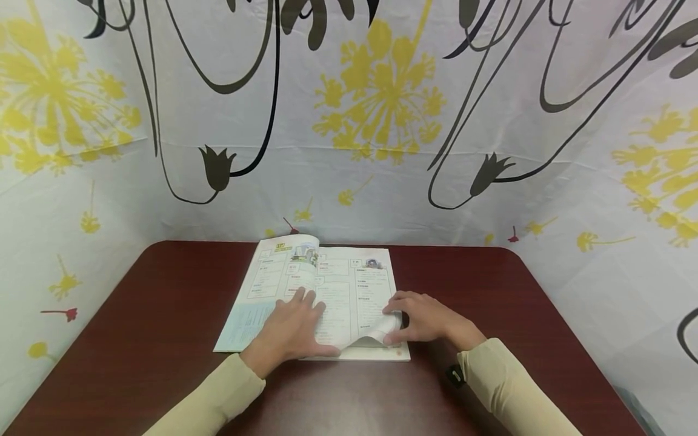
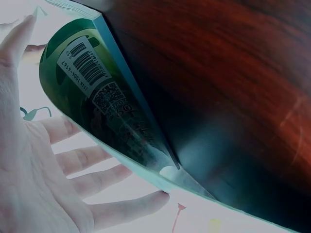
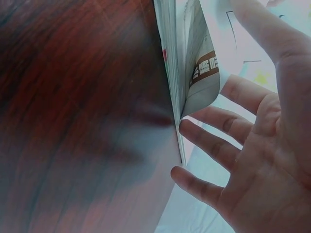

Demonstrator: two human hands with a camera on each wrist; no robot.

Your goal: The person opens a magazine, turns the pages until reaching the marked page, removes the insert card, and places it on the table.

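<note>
An open magazine (image 1: 335, 293) lies on the table, its printed pages facing up. My left hand (image 1: 291, 330) rests on its lower middle with the fingers spread over the left page and the gutter. In the left wrist view, the cover (image 2: 90, 73), with a barcode on it, bows up off the table beside the left hand (image 2: 43, 160). At the lower right, my right hand (image 1: 428, 318) holds the edge of a page between thumb and fingers. That page's corner (image 3: 206, 90) curls up from the sheets below, in front of the right hand's fingers (image 3: 214, 148).
The dark red table (image 1: 180, 303) has rounded far corners. Behind it and along the sides hangs a white cloth (image 1: 327, 200) with yellow and grey flower prints. A small black object (image 1: 455, 375) shows at the right sleeve's cuff.
</note>
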